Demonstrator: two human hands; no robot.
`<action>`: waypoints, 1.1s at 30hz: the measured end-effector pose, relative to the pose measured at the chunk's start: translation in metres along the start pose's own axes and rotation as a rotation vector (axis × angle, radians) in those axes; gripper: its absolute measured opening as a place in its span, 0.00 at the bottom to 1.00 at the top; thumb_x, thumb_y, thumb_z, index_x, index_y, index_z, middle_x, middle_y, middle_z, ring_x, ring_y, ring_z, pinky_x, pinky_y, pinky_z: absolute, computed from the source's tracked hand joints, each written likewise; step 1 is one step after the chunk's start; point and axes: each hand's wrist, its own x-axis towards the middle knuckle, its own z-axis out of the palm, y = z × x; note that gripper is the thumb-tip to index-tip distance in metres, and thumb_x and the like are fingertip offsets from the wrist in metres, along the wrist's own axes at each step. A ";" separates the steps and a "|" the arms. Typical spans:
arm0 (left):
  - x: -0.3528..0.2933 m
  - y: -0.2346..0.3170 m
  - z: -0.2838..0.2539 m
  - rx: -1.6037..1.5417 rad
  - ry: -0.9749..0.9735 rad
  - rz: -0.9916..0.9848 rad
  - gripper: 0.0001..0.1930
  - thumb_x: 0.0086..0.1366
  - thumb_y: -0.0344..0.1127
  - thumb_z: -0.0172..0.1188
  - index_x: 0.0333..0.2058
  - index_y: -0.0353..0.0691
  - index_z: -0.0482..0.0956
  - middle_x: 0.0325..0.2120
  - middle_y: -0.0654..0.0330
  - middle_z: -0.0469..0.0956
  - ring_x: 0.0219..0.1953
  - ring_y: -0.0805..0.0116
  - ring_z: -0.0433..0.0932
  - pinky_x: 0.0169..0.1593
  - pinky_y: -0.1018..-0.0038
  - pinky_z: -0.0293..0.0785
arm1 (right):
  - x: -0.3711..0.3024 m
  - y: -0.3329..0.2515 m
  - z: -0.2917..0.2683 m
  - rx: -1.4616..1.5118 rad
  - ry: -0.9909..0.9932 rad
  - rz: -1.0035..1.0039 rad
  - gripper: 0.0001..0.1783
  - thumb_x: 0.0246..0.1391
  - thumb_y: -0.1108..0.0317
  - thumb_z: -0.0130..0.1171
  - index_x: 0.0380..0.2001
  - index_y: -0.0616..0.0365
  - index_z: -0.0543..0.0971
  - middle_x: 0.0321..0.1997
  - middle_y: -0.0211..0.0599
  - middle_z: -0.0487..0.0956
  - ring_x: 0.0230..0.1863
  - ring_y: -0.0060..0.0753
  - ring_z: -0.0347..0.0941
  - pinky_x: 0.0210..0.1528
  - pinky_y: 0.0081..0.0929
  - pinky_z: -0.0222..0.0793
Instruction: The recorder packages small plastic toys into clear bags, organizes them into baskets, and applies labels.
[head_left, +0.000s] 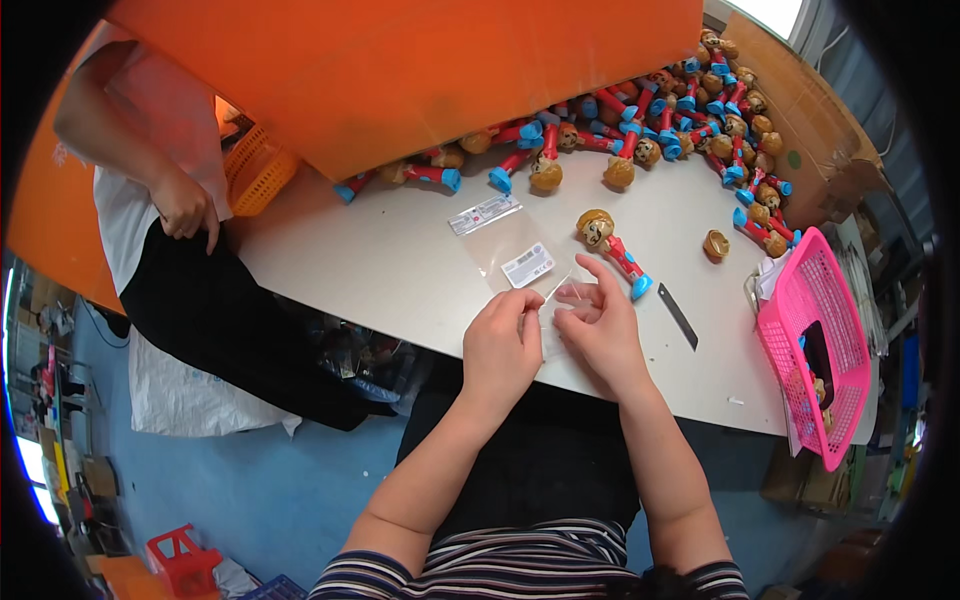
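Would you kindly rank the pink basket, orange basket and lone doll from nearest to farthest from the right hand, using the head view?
1. Doll: just beyond the right hand.
2. Pink basket: at the right.
3. Orange basket: at far left.

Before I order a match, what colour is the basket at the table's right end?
The basket is pink, best seen in the head view.

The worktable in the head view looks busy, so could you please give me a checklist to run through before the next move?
1. Left hand pinching the clear film: ok.
2. Right hand gripping the film firmly: cannot tell.
3. Dark blade clear of both hands: ok, lying right of the right hand.
4. Nearest toy figure apart from the pile: ok.
5. Co-worker's hand clear of the film: ok, far left.
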 end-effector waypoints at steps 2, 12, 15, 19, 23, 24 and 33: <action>0.000 0.000 -0.001 -0.012 0.004 0.002 0.05 0.58 0.23 0.57 0.34 0.34 0.77 0.30 0.53 0.80 0.33 0.57 0.81 0.39 0.70 0.75 | 0.003 0.004 0.001 0.024 0.021 -0.017 0.35 0.49 0.80 0.60 0.61 0.62 0.62 0.46 0.41 0.76 0.35 0.19 0.78 0.33 0.16 0.73; -0.002 0.005 0.004 0.152 -0.025 0.197 0.17 0.54 0.29 0.64 0.42 0.31 0.75 0.36 0.49 0.78 0.38 0.50 0.77 0.45 0.62 0.72 | 0.006 0.008 0.006 0.025 0.025 -0.012 0.13 0.57 0.66 0.61 0.39 0.67 0.78 0.29 0.34 0.80 0.31 0.17 0.75 0.32 0.16 0.71; -0.003 -0.004 0.008 0.195 0.008 0.161 0.16 0.54 0.29 0.64 0.42 0.32 0.75 0.35 0.50 0.78 0.38 0.50 0.77 0.45 0.61 0.72 | 0.003 0.005 0.004 -0.030 0.006 0.002 0.13 0.57 0.66 0.61 0.37 0.67 0.78 0.29 0.33 0.80 0.31 0.17 0.75 0.33 0.16 0.71; -0.002 -0.013 0.005 0.212 0.022 0.150 0.09 0.54 0.25 0.61 0.36 0.35 0.77 0.32 0.54 0.78 0.35 0.53 0.77 0.39 0.64 0.73 | -0.004 -0.012 -0.010 -0.144 -0.098 0.090 0.12 0.56 0.67 0.61 0.39 0.64 0.78 0.30 0.31 0.79 0.31 0.17 0.74 0.34 0.16 0.70; -0.005 -0.012 0.006 0.234 0.069 0.193 0.05 0.54 0.24 0.61 0.31 0.37 0.78 0.31 0.55 0.78 0.33 0.55 0.77 0.36 0.66 0.74 | 0.000 -0.027 -0.047 -0.565 0.033 -0.017 0.15 0.55 0.65 0.63 0.40 0.65 0.78 0.34 0.36 0.80 0.31 0.22 0.75 0.34 0.21 0.71; -0.006 -0.009 0.008 0.250 0.070 0.237 0.06 0.53 0.24 0.61 0.31 0.37 0.78 0.31 0.56 0.77 0.33 0.56 0.77 0.35 0.67 0.74 | 0.004 -0.027 -0.053 -0.774 0.208 -0.178 0.15 0.54 0.64 0.63 0.41 0.65 0.78 0.35 0.40 0.80 0.32 0.29 0.76 0.35 0.25 0.72; -0.010 -0.002 0.031 0.281 -0.036 0.247 0.09 0.51 0.20 0.60 0.32 0.37 0.78 0.31 0.57 0.72 0.29 0.59 0.76 0.32 0.68 0.74 | 0.001 0.004 -0.060 -0.833 0.392 -0.304 0.11 0.55 0.69 0.57 0.39 0.65 0.76 0.35 0.47 0.75 0.36 0.44 0.74 0.41 0.32 0.70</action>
